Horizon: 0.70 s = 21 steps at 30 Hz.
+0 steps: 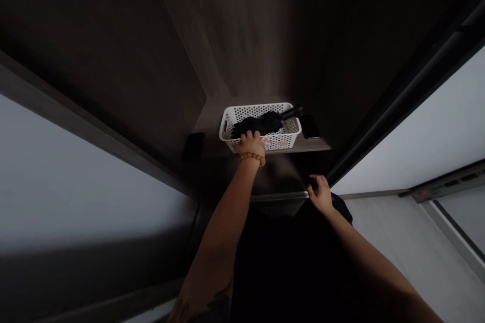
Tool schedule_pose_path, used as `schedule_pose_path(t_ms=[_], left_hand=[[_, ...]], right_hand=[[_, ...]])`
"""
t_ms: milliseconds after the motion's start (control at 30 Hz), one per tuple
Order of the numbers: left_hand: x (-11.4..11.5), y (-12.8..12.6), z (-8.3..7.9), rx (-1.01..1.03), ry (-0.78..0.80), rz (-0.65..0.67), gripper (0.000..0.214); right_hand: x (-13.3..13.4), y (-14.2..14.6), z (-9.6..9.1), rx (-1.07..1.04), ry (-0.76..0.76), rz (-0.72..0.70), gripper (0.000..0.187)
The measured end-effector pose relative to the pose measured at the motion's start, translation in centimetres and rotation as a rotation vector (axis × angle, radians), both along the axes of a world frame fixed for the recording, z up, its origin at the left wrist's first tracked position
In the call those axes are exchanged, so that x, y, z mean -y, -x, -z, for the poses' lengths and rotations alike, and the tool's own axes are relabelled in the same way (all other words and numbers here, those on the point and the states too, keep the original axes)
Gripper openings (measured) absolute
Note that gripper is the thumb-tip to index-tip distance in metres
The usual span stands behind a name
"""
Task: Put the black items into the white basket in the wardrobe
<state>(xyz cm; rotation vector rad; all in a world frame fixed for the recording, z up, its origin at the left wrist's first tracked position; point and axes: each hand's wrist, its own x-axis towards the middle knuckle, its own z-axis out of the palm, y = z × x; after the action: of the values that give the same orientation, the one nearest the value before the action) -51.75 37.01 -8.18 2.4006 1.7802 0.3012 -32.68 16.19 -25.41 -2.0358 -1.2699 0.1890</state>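
Observation:
My left hand [250, 144] rests on the front rim of a white perforated plastic basket [280, 141], its fingers curled over the edge. A wooden bead bracelet [252, 159] circles that wrist. In the basket lies a black folded umbrella [257, 123], whose dark handle [291, 112] sticks out past the right rim. My right hand [320, 194] is lower right of the basket, holding nothing, with its fingertips at a dark edge below the shelf.
The basket stands on a narrow dark wood shelf [306, 146] in a dark wood-panelled recess. A smartphone [309, 127] lies to its right, and a dark flat object [193, 146] sits to its left. Pale wall panels [417, 126] flank the recess.

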Motion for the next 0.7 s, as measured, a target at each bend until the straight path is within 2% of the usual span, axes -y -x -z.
schedule_pose_path(t_ms=[100, 167, 233, 300, 333, 400, 433, 500, 600, 700], left_hand=[[1.8, 1.4, 0.3, 0.123, -0.157, -0.037, 0.056], [4.5, 2.7, 2.0, 0.239, -0.236, -0.033, 0.056], [8.1, 4.0, 5.4, 0.354, -0.207, 0.010, 0.048], [12.1, 5.2, 10.2, 0.422, -0.080, 0.069, 0.044], [13.9, 5.8, 12.8, 0.436, 0.007, 0.105, 0.043], [16.5, 6.7, 17.4, 0.424, 0.234, 0.161, 0.048], [17.3, 7.1, 19.1, 0.412, 0.350, 0.186, 0.046], [17.8, 7.9, 21.0, 0.422, 0.471, 0.229, 0.041], [17.1, 8.9, 21.1, 0.475, 0.460, 0.249, 0.038], [16.2, 9.5, 20.5, 0.464, 0.465, 0.200, 0.036]], right_hand=[[-4.3, -0.7, -5.7, 0.140, -0.166, -0.130, 0.032], [-8.4, -0.7, -10.2, 0.313, -0.246, -0.220, 0.035], [-13.1, -0.1, -14.3, 0.481, -0.222, -0.292, 0.040], [-18.0, 1.2, -17.1, 0.614, -0.122, -0.378, 0.050], [-20.3, 2.0, -18.0, 0.669, -0.042, -0.424, 0.058], [-24.5, 3.8, -18.6, 0.746, 0.145, -0.495, 0.074], [-26.2, 4.7, -18.5, 0.767, 0.229, -0.516, 0.079], [-28.5, 6.2, -18.0, 0.780, 0.334, -0.529, 0.077], [-29.7, 7.4, -17.2, 0.779, 0.349, -0.515, 0.059], [-28.8, 7.5, -17.7, 0.786, 0.311, -0.479, 0.052]])
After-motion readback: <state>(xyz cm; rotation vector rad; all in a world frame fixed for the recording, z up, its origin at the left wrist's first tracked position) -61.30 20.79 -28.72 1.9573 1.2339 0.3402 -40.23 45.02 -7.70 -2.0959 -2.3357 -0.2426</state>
